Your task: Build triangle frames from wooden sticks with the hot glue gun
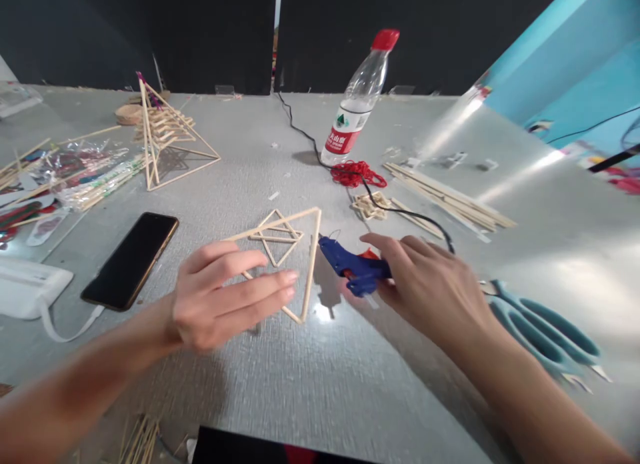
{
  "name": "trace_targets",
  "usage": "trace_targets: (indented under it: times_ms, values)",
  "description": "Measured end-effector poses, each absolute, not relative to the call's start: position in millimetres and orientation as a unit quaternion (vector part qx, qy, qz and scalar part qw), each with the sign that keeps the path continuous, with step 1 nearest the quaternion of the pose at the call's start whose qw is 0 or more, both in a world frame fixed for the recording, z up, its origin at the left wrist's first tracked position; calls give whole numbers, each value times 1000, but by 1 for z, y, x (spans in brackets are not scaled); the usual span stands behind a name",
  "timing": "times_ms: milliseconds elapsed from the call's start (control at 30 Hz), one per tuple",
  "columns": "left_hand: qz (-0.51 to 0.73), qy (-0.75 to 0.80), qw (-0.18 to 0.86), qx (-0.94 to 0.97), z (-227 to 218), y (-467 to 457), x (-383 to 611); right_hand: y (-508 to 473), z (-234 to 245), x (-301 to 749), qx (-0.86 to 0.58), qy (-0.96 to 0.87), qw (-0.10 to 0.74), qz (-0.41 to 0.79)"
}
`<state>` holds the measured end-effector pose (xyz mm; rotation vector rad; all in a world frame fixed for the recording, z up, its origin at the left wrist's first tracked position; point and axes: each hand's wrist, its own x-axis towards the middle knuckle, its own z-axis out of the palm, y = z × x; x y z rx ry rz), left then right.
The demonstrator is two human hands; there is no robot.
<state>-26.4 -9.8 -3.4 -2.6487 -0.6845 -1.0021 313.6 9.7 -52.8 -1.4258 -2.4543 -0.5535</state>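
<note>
My left hand (230, 294) is closed on a triangle of thin wooden sticks (311, 271), lifted off the table; the fingers hide its left corner. In my right hand (430, 277) is a blue hot glue gun (353, 263), its nozzle pointing left at the triangle's right-hand stick, close to the upper corner. Whether the nozzle touches the stick I cannot tell. Behind the raised triangle, a small star of wooden sticks (276, 255) lies on the table.
A pyramid-shaped stick frame (147, 134) stands back left. Near it are a phone (131, 261) and white power bank (30, 287). A water bottle (356, 104), red string (357, 174), loose sticks (450, 196) and scissors (545, 327) occupy the right; a black cord (400, 212) crosses there.
</note>
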Motion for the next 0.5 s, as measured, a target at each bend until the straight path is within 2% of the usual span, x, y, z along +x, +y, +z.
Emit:
trace_targets:
  times_ms: [100, 233, 400, 500]
  values:
    - [-347, -188, 133, -909, -4, 0, -22, 10, -59, 306, -532, -820, 113, -181]
    - [-380, -166, 87, -906, -19, 8, -13, 4, -56, 301, -576, -804, 76, -123]
    - [-279, -84, 41, -956, -34, 7, -9, -3, -47, 310, -568, -821, 2, -55]
    - [-217, -61, 32, -974, -34, 4, -10, -5, -42, 311, -567, -822, -8, -49]
